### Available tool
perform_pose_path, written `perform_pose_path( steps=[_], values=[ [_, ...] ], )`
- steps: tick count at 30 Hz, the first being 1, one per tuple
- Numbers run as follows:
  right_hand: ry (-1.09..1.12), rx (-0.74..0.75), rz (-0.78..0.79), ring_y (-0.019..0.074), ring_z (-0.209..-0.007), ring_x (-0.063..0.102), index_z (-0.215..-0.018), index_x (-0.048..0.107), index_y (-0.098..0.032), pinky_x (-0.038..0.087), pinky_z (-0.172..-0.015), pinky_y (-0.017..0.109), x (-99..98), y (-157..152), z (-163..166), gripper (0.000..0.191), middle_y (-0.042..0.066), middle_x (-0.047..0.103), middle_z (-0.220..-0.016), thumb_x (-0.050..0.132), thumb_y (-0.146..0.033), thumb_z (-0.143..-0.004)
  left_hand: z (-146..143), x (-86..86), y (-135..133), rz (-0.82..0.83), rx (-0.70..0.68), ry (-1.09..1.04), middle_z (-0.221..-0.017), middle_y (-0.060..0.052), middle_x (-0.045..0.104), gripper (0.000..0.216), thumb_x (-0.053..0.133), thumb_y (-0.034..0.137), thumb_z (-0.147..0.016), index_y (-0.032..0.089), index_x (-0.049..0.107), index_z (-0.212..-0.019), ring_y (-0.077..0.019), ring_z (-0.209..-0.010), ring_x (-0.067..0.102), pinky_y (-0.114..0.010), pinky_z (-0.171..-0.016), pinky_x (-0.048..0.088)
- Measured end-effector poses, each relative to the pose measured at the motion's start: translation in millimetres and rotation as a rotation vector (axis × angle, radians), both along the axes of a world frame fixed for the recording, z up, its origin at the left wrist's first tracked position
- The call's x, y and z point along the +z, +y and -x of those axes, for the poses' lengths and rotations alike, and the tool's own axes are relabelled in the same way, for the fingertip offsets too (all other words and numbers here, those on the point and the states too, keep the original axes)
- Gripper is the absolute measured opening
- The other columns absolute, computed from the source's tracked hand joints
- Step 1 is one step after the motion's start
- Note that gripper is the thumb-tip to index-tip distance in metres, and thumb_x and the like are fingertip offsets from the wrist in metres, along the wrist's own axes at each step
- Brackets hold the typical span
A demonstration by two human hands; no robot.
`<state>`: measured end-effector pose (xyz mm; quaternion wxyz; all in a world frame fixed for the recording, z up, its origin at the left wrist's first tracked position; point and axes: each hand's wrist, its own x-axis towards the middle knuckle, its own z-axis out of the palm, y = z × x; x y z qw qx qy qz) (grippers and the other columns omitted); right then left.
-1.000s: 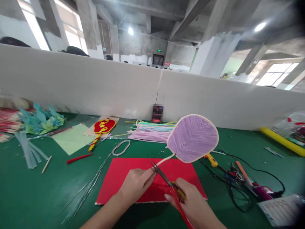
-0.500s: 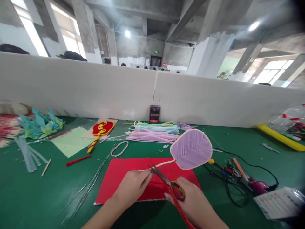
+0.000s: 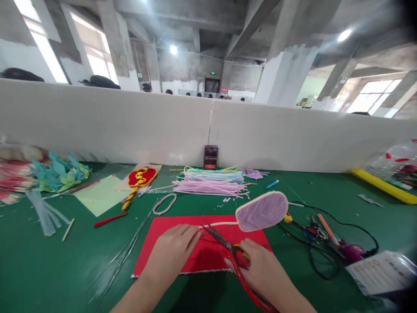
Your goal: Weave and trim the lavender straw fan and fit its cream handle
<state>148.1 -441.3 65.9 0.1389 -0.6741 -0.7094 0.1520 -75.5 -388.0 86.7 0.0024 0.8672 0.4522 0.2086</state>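
A lilac paddle-shaped fan (image 3: pixel 262 211) with a cream rim lies low over a red card sheet (image 3: pixel 182 256) on the green table (image 3: pixel 48 269). My left hand (image 3: pixel 174 251) pinches the end of the fan's thin cream stem, fingers pressed together. My right hand (image 3: pixel 263 271) grips red-handled scissors (image 3: pixel 228 250), whose blades are slightly apart and point up-left at the stem beside my left fingertips.
A pile of pastel pipe cleaners (image 3: pixel 211 181) lies behind the card. A red and yellow fan (image 3: pixel 140 178), a pale green sheet (image 3: pixel 99 194), thin wires (image 3: pixel 124 252) and teal paper shapes (image 3: pixel 58 171) are at left. Tools and a black cable (image 3: pixel 325 243) are at right. A white partition (image 3: pixel 260 134) backs the table.
The lilac fan has come down from upright and raised to nearly flat near the card. My left hand slid slightly left along the stem; the scissors stayed beside it.
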Motion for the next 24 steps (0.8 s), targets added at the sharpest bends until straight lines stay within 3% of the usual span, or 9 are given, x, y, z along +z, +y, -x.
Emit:
perform_pose_path(
  steps=[3,7,10,13,18,24],
  values=[
    [-0.018,-0.004,0.012,0.0202,-0.07,0.06,-0.073,0.054,-0.02,0.035,-0.059,0.026,3.6,-0.9,3.2,0.028,0.006,0.062,-0.078,0.051,-0.048,-0.078,-12.1,16.3,5.5,-0.011,0.006,-0.138,-0.094,-0.006,0.066,0.027,0.036,0.026,-0.089,0.019,0.062,-0.093,-0.018,-0.086,0.061,-0.031,-0.076,0.049],
    [0.003,0.031,-0.001,0.0194,-0.07,0.061,-0.077,0.058,-0.02,0.035,-0.057,0.025,8.3,-2.1,6.7,0.024,0.006,0.065,-0.081,0.053,-0.044,-0.078,-43.8,29.3,19.3,0.16,-0.177,-0.163,-0.094,-0.004,0.065,0.022,0.052,0.035,-0.082,0.021,0.063,-0.095,-0.0177,-0.09,0.058,-0.029,-0.077,0.046],
    [0.03,0.034,-0.019,0.0195,-0.072,0.062,-0.081,0.06,-0.021,0.036,-0.058,0.025,12.5,-3.1,6.6,0.023,0.006,0.065,-0.083,0.054,-0.044,-0.077,-61.8,27.1,28.2,0.339,-0.285,-0.069,-0.076,-0.004,0.067,0.015,0.053,0.027,-0.079,0.019,0.066,-0.077,-0.0172,-0.074,0.061,-0.026,-0.066,0.046],
    [0.007,0.017,-0.002,0.0211,-0.071,0.062,-0.08,0.059,-0.022,0.035,-0.057,0.026,19.4,-4.7,5.4,0.025,0.005,0.065,-0.082,0.053,-0.046,-0.076,-66.0,20.3,32.6,0.556,-0.324,-0.132,-0.064,-0.001,0.066,0.022,0.047,0.017,-0.079,0.018,0.064,-0.065,-0.0143,-0.063,0.062,-0.021,-0.056,0.044],
    [-0.058,0.01,0.021,0.0228,-0.069,0.062,-0.079,0.058,-0.021,0.032,-0.055,0.027,31.2,-9.4,7.7,0.03,0.006,0.064,-0.08,0.052,-0.051,-0.076,-57.2,9.7,33.8,0.95,-0.382,-0.508,-0.077,-0.002,0.067,0.017,0.047,0.024,-0.08,0.016,0.06,-0.074,-0.015,-0.068,0.065,-0.023,-0.061,0.049],
    [-0.081,0.025,0.048,0.0237,-0.071,0.062,-0.08,0.06,-0.02,0.035,-0.058,0.028,32.2,-16.5,13.4,0.032,0.008,0.065,-0.082,0.051,-0.051,-0.075,-44.3,7.6,37.1,1.148,-0.408,-0.693,-0.082,-0.007,0.069,0.021,0.051,0.036,-0.079,0.015,0.053,-0.078,-0.0181,-0.076,0.066,-0.031,-0.071,0.051]
  ],
)
